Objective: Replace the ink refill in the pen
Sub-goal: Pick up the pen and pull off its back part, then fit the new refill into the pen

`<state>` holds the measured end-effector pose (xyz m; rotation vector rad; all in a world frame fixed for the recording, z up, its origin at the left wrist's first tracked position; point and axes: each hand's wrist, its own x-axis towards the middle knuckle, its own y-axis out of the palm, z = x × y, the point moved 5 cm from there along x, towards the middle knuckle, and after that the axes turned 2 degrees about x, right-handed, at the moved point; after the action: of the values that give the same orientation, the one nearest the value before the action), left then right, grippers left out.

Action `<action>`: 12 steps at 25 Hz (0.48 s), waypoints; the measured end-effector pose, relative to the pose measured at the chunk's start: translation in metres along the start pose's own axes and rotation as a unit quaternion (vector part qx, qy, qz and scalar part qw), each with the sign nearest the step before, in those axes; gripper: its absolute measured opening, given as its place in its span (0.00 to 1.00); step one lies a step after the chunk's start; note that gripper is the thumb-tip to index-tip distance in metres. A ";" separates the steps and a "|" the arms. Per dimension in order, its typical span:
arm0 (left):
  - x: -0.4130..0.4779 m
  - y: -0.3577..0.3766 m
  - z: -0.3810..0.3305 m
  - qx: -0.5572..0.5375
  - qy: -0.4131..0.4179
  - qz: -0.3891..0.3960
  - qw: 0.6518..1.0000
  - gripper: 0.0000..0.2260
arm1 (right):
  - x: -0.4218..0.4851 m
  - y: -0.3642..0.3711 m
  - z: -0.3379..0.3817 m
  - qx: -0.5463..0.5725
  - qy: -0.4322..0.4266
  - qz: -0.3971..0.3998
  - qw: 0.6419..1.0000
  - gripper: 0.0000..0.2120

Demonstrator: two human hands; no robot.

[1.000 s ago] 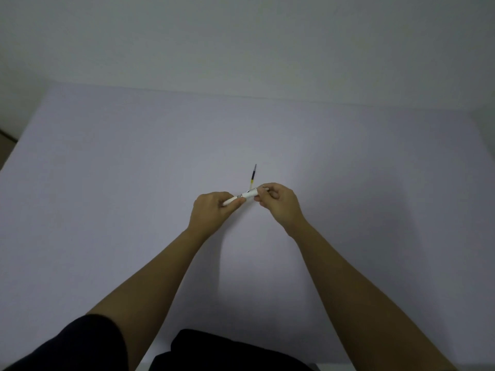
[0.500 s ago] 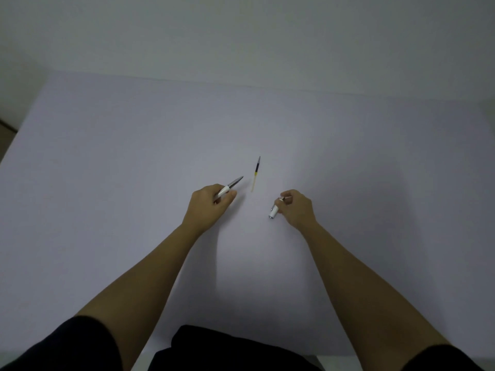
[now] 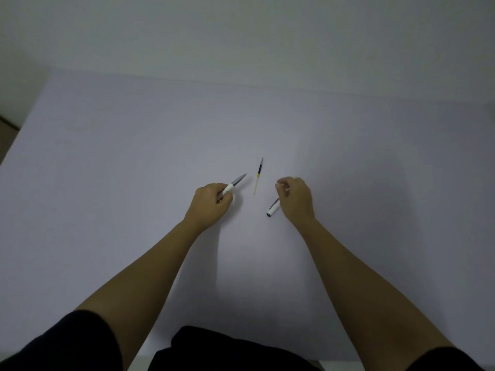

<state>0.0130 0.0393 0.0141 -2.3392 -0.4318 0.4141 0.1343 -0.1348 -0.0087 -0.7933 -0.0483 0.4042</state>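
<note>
Gripping the pen's front half (image 3: 232, 186), left hand (image 3: 210, 203) stays apart from loosely curled, empty right hand (image 3: 296, 198).

No text, label, brand, number or sign is showing legibly anywhere in the view.
</note>
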 end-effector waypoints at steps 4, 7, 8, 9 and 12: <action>0.008 -0.003 -0.008 0.064 0.081 0.062 0.993 0.11 | 0.005 -0.009 0.054 -0.039 -0.231 0.098 0.967 0.13; 0.014 -0.004 -0.018 0.107 0.146 0.090 0.979 0.12 | 0.005 0.002 0.059 -0.165 -0.188 0.244 0.937 0.19; 0.015 -0.004 -0.022 0.123 0.166 0.097 0.974 0.12 | 0.005 0.004 0.058 -0.204 -0.179 0.264 0.926 0.19; 0.016 -0.004 -0.025 0.134 0.182 0.103 0.969 0.12 | 0.006 0.004 0.059 -0.224 -0.179 0.274 0.918 0.20; 0.017 -0.006 -0.031 0.140 0.199 0.116 0.963 0.13 | 0.009 -0.004 0.069 -0.201 -0.178 0.284 0.920 0.14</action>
<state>0.0402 0.0321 0.0365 -2.1266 0.0912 0.0941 0.1304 -0.0868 0.0411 -1.1303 -0.2498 1.1165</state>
